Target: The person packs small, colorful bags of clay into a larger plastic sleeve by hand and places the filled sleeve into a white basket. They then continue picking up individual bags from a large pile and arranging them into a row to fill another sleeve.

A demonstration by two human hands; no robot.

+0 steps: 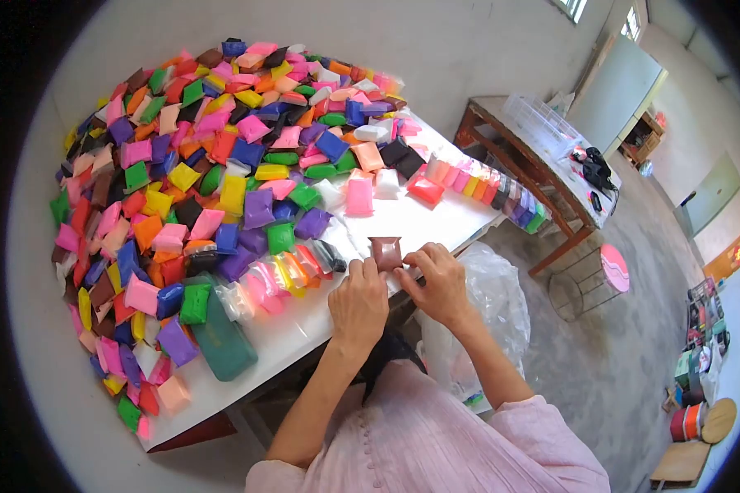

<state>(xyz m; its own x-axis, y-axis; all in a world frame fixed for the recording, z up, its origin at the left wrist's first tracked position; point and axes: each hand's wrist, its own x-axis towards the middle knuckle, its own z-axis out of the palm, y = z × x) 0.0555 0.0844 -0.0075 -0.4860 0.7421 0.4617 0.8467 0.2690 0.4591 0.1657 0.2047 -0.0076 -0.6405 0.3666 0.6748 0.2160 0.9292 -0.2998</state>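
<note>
A small brown packet (386, 253), which looks like soft clay in clear film, is at the table's front edge between my hands. My left hand (359, 302) has its curled fingers on the packet's lower left side. At the lower right corner, my right hand (436, 283) pinches the packet between thumb and fingers. To the left lies a row of clear-wrapped packets (275, 283) in several colours. Another wrapped row (485, 185) runs along the table's right edge. A pink packet (359, 197) and a red packet (426, 191) lie just beyond my hands.
A large heap of coloured packets (185, 177) covers the left and back of the white table (292, 333). A green case (222, 341) lies near the front edge. Right of me hang clear plastic bags (493, 296). A wooden side table (534, 148) and pink-topped stool (614, 268) stand farther right.
</note>
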